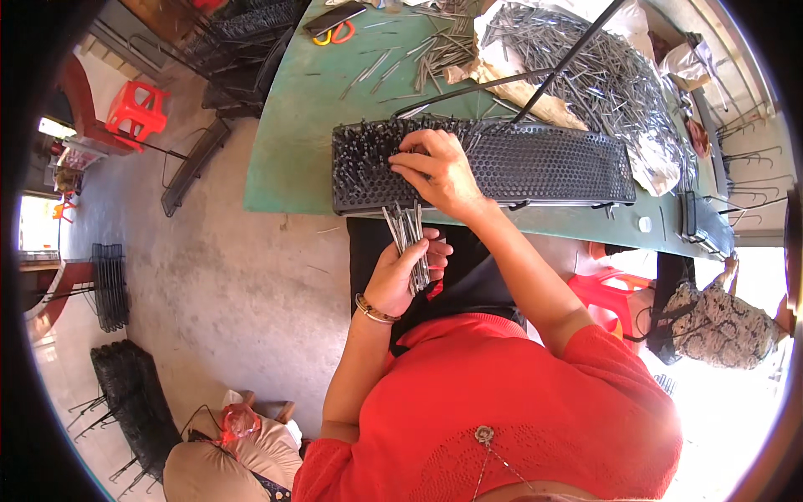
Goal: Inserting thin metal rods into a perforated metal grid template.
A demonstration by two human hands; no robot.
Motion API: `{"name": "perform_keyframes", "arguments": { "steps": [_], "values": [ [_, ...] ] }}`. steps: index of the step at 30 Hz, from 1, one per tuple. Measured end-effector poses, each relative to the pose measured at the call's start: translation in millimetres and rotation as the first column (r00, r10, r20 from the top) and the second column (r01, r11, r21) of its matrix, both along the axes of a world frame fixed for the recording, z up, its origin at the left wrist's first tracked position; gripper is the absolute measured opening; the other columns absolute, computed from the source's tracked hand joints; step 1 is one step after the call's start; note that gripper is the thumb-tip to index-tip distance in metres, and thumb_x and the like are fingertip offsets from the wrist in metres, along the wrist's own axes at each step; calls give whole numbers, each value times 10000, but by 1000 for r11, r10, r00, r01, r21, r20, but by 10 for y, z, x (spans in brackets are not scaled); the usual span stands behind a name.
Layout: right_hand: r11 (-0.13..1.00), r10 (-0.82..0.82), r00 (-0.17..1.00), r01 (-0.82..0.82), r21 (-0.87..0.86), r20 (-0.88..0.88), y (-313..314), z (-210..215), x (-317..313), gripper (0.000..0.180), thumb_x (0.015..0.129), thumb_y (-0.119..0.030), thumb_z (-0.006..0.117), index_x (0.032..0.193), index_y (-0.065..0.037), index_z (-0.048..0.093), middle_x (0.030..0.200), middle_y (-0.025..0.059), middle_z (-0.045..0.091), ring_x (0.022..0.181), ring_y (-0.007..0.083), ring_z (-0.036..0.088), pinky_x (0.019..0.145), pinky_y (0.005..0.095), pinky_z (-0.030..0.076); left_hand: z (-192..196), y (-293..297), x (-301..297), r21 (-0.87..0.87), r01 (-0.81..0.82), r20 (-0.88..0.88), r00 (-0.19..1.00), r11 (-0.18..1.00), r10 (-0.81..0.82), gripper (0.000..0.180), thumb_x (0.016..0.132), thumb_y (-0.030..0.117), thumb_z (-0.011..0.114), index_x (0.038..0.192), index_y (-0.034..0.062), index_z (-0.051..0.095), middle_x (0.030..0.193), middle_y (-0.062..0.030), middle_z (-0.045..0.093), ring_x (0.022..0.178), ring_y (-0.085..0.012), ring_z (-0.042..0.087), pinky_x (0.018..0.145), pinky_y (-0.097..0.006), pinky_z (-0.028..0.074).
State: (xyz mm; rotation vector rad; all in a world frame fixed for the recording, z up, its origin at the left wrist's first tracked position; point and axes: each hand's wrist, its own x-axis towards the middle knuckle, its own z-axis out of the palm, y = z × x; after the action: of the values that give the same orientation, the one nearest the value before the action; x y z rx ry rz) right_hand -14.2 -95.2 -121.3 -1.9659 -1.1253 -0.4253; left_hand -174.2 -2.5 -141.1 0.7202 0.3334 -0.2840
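A long black perforated rack (552, 163) lies along the table's near edge. Many thin dark rods (360, 163) stand upright in the holes of its left part, while bare holes show on the right. My left hand (395, 280) is closed around a bundle of thin metal rods (406, 230), held just in front of the rack's near side. Over the standing rods, my right hand (443, 176) has its thumb and fingers pinched together. Whatever sits between those fingertips is too small to make out.
On the green table (288, 159), a large heap of metal rods (577, 67) lies on torn wrapping, with loose rods scattered beside it. Scissors (335, 35) lie at the far left. A black rod handle (569, 58) rises behind the rack. Red stools (138, 113) and black racks (134, 402) stand around.
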Motion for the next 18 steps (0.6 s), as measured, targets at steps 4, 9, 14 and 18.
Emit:
{"name": "perform_keyframes", "arguments": {
  "steps": [4, 9, 14, 18],
  "values": [
    [1000, -3, 999, 2, 16, 43, 33, 29, 20, 181, 730, -76, 713, 911, -75, 693, 921, 55, 590, 812, 249, 572, 734, 353, 451, -8, 11, -16, -23, -8, -13, 1000, 1000, 8, 281, 952, 189, 509, 1159, -1, 511, 981, -141, 643, 813, -172, 636, 708, -308, 548],
    [996, 71, 885, -86, -11, -460, -167, 194, -158, 159, 798, -129, 706, 905, -13, 687, 869, 98, 627, 752, 225, 615, 629, 311, 489, 62, 23, -31, -70, -44, 0, 999, 997, 44, 283, 957, 191, 496, 1177, 13, 497, 980, -136, 644, 821, -183, 640, 707, -316, 552],
    [987, 99, 482, -161, 24, -870, -288, 105, -305, 201, 839, -152, 692, 917, 34, 678, 778, 54, 664, 708, 85, 588, 638, 243, 483, 72, 14, 27, -85, -40, 47, 998, 996, 44, 288, 959, 199, 489, 1185, 21, 497, 992, -137, 645, 820, -192, 646, 702, -321, 555],
    [993, 119, 420, -67, 100, -900, -383, 110, -221, 212, 858, -167, 680, 935, 31, 677, 825, 54, 675, 731, 75, 590, 658, 232, 483, 16, -20, 47, -26, -51, -22, 998, 998, 51, 294, 958, 195, 489, 1193, 18, 500, 1013, -145, 645, 843, -200, 649, 702, -326, 556]
  ]
}}
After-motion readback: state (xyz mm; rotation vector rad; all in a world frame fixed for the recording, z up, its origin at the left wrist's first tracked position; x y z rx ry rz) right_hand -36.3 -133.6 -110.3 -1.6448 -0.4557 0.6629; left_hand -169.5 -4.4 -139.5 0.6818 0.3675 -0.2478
